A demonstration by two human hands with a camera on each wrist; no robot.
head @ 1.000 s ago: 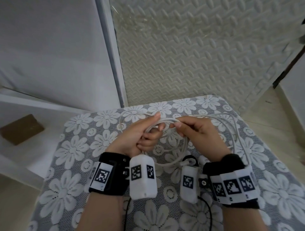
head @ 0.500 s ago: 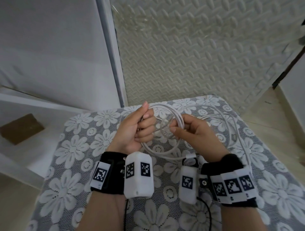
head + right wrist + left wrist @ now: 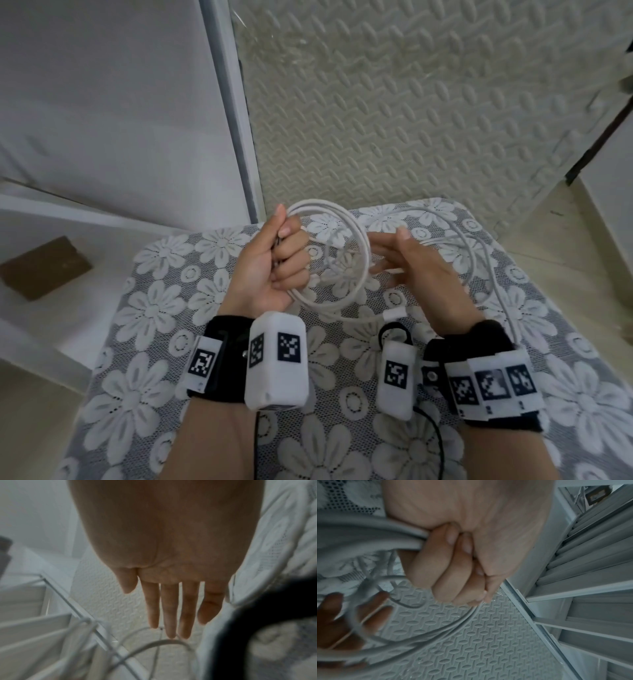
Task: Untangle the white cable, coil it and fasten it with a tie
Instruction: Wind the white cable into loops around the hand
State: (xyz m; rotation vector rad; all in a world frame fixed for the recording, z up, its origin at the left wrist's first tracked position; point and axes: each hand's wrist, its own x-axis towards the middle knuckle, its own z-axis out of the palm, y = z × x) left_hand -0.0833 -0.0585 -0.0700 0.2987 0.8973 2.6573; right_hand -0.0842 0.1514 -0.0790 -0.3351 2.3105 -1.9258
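The white cable is partly wound into a coil of several loops held upright above the table. My left hand grips one side of the coil in a fist; the left wrist view shows its fingers curled round the strands. My right hand is at the coil's right side with fingers straight and spread, holding nothing; the right wrist view shows its fingers just above a loop. The rest of the cable trails loose over the cloth at right. A small white band sits on the cable below the coil.
The table carries a grey lace cloth with white flowers. A ribbed foam panel stands right behind it. A brown block lies on a low white shelf to the left. Thin black wires hang from my wrist devices.
My left hand has lifted the coil and turned it upright, closing into a fist on it. My right hand has let go of the cable and spread its fingers.
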